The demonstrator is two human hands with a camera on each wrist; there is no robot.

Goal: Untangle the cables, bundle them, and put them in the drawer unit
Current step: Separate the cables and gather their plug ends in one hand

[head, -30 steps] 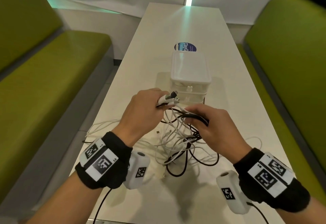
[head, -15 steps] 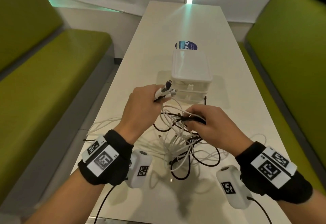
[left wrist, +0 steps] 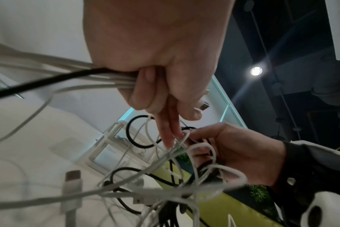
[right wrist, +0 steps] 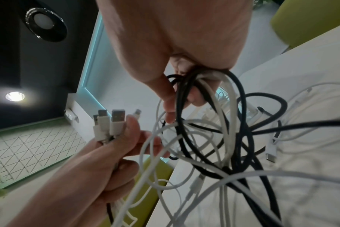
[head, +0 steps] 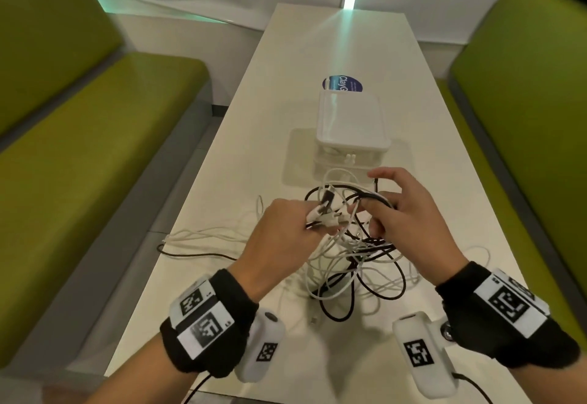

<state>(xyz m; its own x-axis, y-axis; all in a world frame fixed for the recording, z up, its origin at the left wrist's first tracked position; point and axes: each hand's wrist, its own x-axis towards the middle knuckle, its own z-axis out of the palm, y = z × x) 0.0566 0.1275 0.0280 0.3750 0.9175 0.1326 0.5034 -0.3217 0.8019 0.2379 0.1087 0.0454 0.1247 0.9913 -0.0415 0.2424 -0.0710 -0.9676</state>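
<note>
A tangle of white and black cables [head: 359, 254] hangs between my hands above the white table [head: 317, 54], with loops trailing onto it. My left hand [head: 286, 229] grips a bunch of cable ends; several white USB plugs [right wrist: 109, 124] stick out of its fist. In the left wrist view, two of its fingers [left wrist: 169, 132] reach into the loops. My right hand [head: 403, 209] has black and white loops [right wrist: 213, 95] hooked round its curled lower fingers, with the index finger raised. The white drawer unit [head: 351, 120] stands just beyond my hands, its drawers pushed in.
Green bench seats [head: 95, 124] run along both sides of the narrow table. A round blue sticker [head: 341, 82] lies behind the drawer unit. Loose white and black strands [head: 203, 238] trail toward the table's left edge.
My left hand has dropped from near the drawer unit front and moved toward the right hand with the plug ends. The right hand has loosened, its index finger lifting off the loops.
</note>
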